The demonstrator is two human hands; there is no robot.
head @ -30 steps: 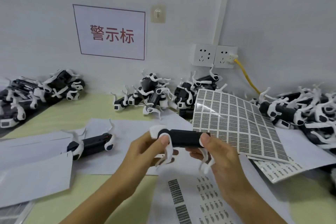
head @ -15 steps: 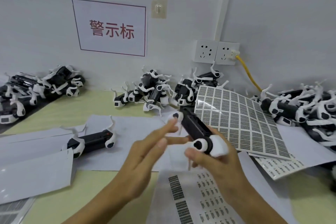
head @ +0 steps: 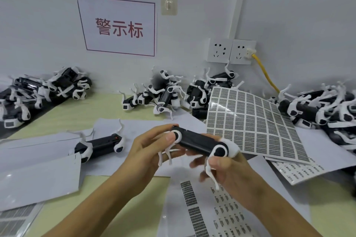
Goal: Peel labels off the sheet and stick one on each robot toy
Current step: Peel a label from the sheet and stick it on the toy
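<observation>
Both hands hold one toy (head: 200, 143) in the air over the tabletop (head: 81, 115). The left hand (head: 148, 152) pinches its far end, thumb tip pressed on the white round joint there and the other fingers curled underneath. The right hand (head: 229, 171) grips the near end, fingers wrapped under the body by the white cap, with thin white legs dangling between the two hands.

The step in hand looks like turning the toy to bring up the face that takes a label. It would go best with the grip kept on the stiff black body and joints rather than on the slender legs, which look likely to bend or snag. One hand should be enough to steady it, so the other can go for a label. The chosen face should end up turned upward and free of fingers.

The toy is a long black bar with rounded edges, a white disc joint with a dark centre at each end, and curved white legs. I cannot tell whether a label is already on it.

The sheet (head: 250, 121), a grid of grey printed labels, lies just right of the hands, its far edge propped on a pile of toys (head: 325, 107). Another toy (head: 100, 146) lies on white paper to the left.
</observation>
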